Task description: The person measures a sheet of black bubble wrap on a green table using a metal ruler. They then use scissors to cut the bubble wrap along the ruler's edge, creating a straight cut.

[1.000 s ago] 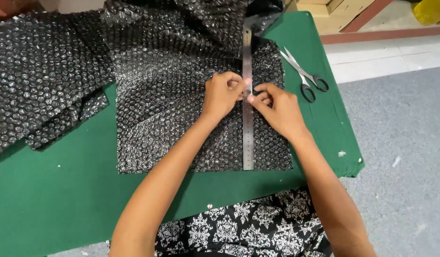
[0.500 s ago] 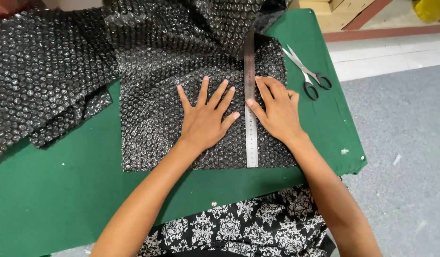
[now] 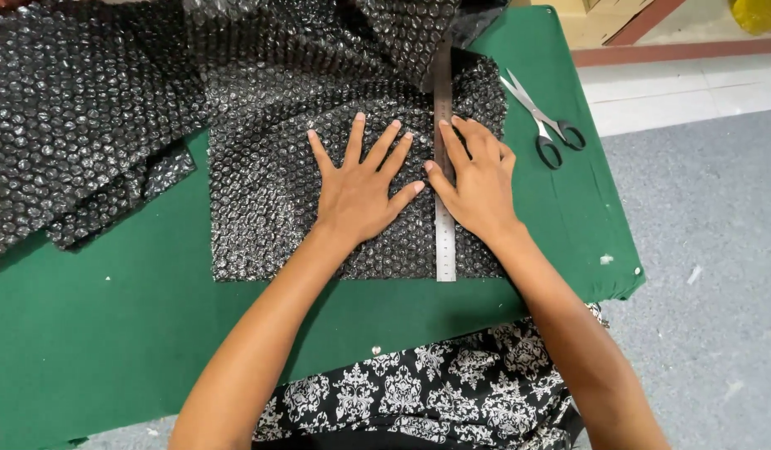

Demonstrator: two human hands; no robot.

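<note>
From the head view, the left hand lies flat with fingers spread on the black bubble wrap covering the green counter. The right hand presses open-palmed beside the steel ruler, thumb touching it. Scissors lie apart, right.

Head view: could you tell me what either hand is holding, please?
Nothing is gripped: the left hand lies flat on the black bubble wrap sheet; the right hand presses beside the steel ruler.

Hands flat on bubble wrap.
</note>
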